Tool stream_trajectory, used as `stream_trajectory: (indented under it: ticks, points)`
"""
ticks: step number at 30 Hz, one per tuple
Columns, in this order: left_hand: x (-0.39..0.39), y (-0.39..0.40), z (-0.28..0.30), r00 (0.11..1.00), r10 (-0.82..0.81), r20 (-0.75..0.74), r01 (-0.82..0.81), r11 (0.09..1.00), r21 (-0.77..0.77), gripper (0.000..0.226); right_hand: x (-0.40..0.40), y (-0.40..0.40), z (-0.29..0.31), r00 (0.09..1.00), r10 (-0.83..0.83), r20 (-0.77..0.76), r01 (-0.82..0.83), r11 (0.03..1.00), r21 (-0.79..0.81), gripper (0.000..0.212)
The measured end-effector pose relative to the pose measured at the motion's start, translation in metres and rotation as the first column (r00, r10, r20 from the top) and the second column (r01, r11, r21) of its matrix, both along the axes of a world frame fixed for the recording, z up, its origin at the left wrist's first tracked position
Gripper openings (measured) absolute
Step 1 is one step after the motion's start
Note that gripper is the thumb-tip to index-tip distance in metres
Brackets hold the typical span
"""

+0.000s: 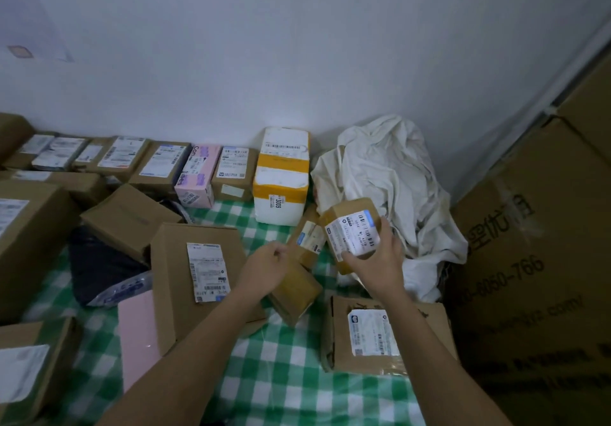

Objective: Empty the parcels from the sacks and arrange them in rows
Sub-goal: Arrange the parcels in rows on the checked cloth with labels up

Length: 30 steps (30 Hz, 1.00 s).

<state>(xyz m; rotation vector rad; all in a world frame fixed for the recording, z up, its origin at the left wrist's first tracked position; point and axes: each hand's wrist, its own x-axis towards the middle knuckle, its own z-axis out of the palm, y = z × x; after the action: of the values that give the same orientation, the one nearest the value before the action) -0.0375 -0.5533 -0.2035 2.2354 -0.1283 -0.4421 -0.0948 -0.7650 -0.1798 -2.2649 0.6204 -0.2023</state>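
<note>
— Two hands are out over the checked cloth (284, 376); which one is doing the work?

— That's the right hand (380, 260). It holds a small taped parcel (352, 232) with the label up, thumb on the near edge and fingers curled round the far side. The parcel is clear of the cloth, just in front of the crumpled white sack (393, 180) in the far right corner.

— And the left hand (269, 268)?

— It's loosely curled with the thumb against the fingers. It hovers over a long brown parcel (299, 288) lying askew mid-cloth. I cannot tell whether it touches it or pinches anything.

— So which step is this?

— Arranging, I judge. A row (172, 161) of labelled boxes runs along the far edge by the wall and ends at the white box with yellow tape (281, 177). The sack looks slumped and mostly emptied.

— What does the next move call for?

— Probably carrying the held parcel to an open spot, either beside that white box or starting a second row nearer. It needs setting down flat, label up and squared to its neighbours. The loose boxes on the left side want straightening too.
</note>
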Motion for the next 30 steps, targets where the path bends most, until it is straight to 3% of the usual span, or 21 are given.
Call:
stream_trajectory:
  ticks: [7, 13, 18, 24, 30]
  points:
    - [0.03, -0.039, -0.009, 0.992, -0.092, 0.086, 0.073, 0.976, 0.207, 0.024, -0.012, 0.0, 0.001, 0.992, 0.001, 0.123, 0.017, 0.99, -0.139, 0.101]
    - [0.053, -0.076, -0.027, 0.989, -0.145, -0.022, 0.14, 0.889, 0.436, 0.068, -0.017, -0.019, 0.004, 0.976, -0.053, 0.211, 0.115, 0.948, -0.296, 0.101]
    - [0.062, -0.093, -0.046, 0.984, -0.16, -0.081, 0.176, 0.784, 0.596, 0.092, -0.003, -0.025, -0.005, 0.955, -0.211, 0.208, 0.258, 0.938, -0.231, 0.105]
    - [0.065, -0.102, -0.062, 0.975, -0.189, -0.12, 0.217, 0.67, 0.71, 0.112, 0.011, -0.021, -0.025, 0.968, -0.209, 0.141, 0.239, 0.94, -0.243, 0.103]
    - [0.07, -0.097, -0.052, 0.985, -0.174, -0.013, 0.145, 0.776, 0.613, 0.097, 0.015, -0.023, -0.028, 0.967, -0.207, 0.148, 0.236, 0.946, -0.224, 0.104]
